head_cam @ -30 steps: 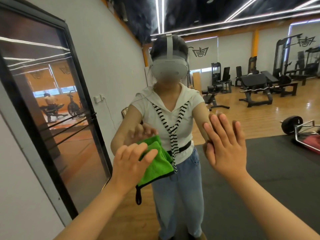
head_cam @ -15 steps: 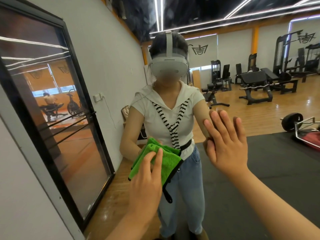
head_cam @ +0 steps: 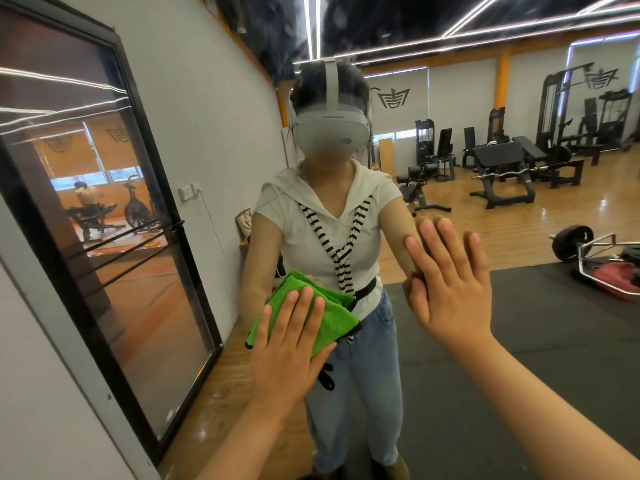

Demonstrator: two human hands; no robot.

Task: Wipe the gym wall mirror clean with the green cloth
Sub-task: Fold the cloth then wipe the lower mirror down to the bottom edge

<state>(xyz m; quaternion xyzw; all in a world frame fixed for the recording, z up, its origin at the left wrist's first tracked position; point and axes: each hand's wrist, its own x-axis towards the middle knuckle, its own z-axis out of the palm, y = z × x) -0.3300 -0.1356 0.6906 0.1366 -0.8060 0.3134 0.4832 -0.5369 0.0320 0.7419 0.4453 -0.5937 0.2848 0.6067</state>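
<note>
So the green cloth (head_cam: 334, 318) is flat on the mirror (head_cam: 519, 358) at about waist height of the reflection, left of centre. It's folded into a thick squarish pad and sits tilted like a diamond, with one corner pointing up. The black-trimmed edge faces lower right and a black loop (head_cam: 327, 377) hangs straight down. Can't really call its long axis since the hand hides the lower part. It looks like fluffy terry or microfibre.

The left hand (head_cam: 291, 348) presses it with fingers straight and spread, pointing up, not gripping. The right hand (head_cam: 450, 289) is bare palm on the glass, fingers released and straight too.

The glass reflects a wood floor, a black rubber mat (head_cam: 554, 306), weight benches (head_cam: 502, 168) and strip lights. There's a black-framed glass panel (head_cam: 114, 237) in the white wall on the left.
</note>
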